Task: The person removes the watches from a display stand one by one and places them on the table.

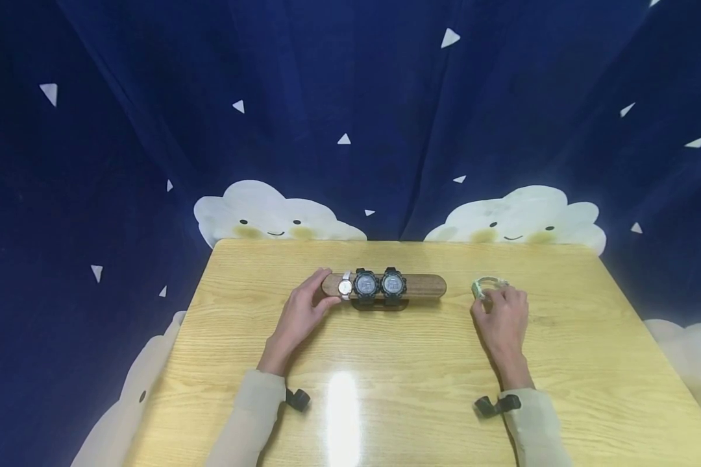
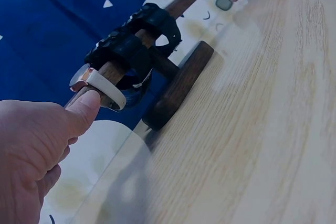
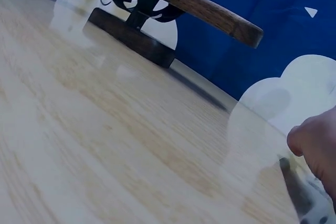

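Observation:
A wooden watch stand has a rounded bar on a short post over a dark base. My left hand grips the bar's left end, its thumb beside a watch with a white strap. Two black digital watches sit next to that one, around the bar's middle. Off to the right of the stand, my right hand pinches a pale green watch by its strap. In the left wrist view its squarish face hangs below the fingers. The right wrist view shows only part of this watch.
Under everything is a light wood-grain table, with a bright reflection near its front. A dark blue curtain with white triangles and smiling clouds hangs behind the table's back edge. The bar's right end carries no watch.

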Action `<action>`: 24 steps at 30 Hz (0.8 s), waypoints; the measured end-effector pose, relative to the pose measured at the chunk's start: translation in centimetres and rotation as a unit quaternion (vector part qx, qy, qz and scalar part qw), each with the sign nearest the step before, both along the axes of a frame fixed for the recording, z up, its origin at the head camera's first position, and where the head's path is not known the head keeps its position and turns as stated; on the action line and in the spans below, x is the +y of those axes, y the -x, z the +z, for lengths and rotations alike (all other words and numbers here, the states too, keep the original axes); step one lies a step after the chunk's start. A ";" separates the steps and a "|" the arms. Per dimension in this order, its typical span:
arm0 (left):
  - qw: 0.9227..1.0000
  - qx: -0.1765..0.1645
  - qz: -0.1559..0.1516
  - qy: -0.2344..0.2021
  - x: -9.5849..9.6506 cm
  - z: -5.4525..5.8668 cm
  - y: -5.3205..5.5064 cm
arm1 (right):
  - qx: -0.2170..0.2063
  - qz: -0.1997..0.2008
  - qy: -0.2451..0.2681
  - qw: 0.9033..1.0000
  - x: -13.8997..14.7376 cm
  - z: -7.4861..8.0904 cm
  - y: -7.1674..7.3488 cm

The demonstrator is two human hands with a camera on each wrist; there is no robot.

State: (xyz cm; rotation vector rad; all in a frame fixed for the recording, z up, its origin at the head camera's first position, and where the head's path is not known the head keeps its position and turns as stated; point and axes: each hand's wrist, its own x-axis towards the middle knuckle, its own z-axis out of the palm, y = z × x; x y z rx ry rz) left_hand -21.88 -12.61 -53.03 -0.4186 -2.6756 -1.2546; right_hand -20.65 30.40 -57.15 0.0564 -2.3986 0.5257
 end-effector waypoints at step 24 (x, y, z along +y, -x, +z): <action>1.000 0.008 0.004 0.002 0.1 -0.1 -0.1 | -0.055 -0.022 0.036 0.998 0.4 -0.3 -0.1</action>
